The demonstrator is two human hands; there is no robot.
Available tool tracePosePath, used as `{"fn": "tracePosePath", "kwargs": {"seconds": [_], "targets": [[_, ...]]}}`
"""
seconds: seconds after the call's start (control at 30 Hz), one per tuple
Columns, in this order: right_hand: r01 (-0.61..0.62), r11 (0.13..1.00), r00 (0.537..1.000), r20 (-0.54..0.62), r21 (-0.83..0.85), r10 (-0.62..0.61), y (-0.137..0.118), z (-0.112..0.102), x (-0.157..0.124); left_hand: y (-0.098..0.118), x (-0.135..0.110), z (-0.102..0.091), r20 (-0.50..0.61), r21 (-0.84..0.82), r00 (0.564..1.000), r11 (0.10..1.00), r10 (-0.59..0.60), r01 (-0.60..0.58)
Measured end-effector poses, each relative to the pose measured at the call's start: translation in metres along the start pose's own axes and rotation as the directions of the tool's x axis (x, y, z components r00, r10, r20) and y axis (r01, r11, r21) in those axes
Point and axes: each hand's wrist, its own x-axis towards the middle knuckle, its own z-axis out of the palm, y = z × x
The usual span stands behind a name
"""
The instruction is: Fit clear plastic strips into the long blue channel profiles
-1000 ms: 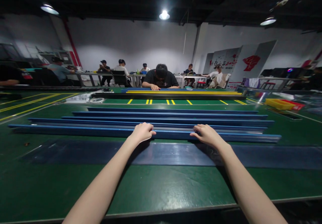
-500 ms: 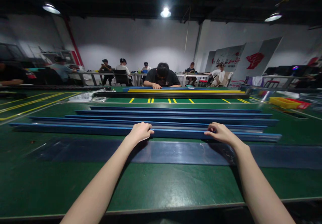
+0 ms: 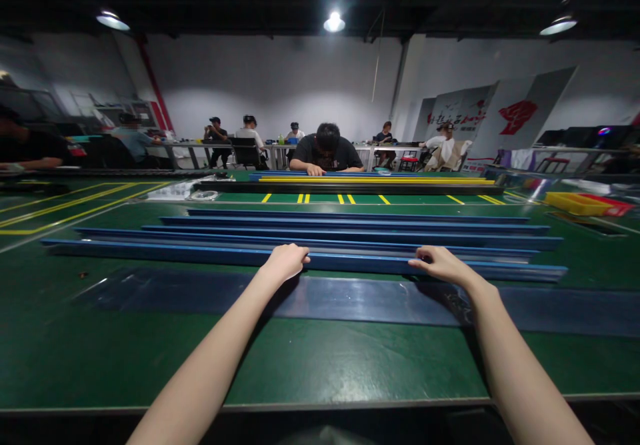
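Both hands grip the nearest long blue channel strip (image 3: pixel 360 260), which lies lengthwise across the table. My left hand (image 3: pixel 289 260) is closed on its near edge, left of the middle. To the right, my right hand (image 3: pixel 439 264) pinches the same edge between thumb and curled fingers. Just behind lie several more blue strips (image 3: pixel 350 222), roughly parallel to it. In front of my hands, a long clear plastic sheet (image 3: pixel 350 298) lies flat under my wrists. The undersides of the strips are hidden.
The green table (image 3: pixel 350 358) has a pale front edge. Farther back lie a black bar (image 3: pixel 350 189) and yellow strips (image 3: pixel 375 180), with a co-worker (image 3: pixel 327 152) bent over behind them. At right stand a yellow tray (image 3: pixel 575 202) and a red tray (image 3: pixel 607 205).
The view has shifted slightly, so the scene sits a little farther right. The held blue strip's left end appears slightly higher and more to the right. Both hands keep their hold.
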Motion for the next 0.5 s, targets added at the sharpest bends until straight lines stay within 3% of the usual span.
{"fn": "tracePosePath", "kwargs": {"seconds": [0.5], "targets": [[-0.033,0.999,0.998,0.050,0.009,0.032,0.0046,-0.0025,-0.0029,0.0024,0.0006,-0.0015,0.004,-0.002,1.000,1.000,-0.010,0.010]]}}
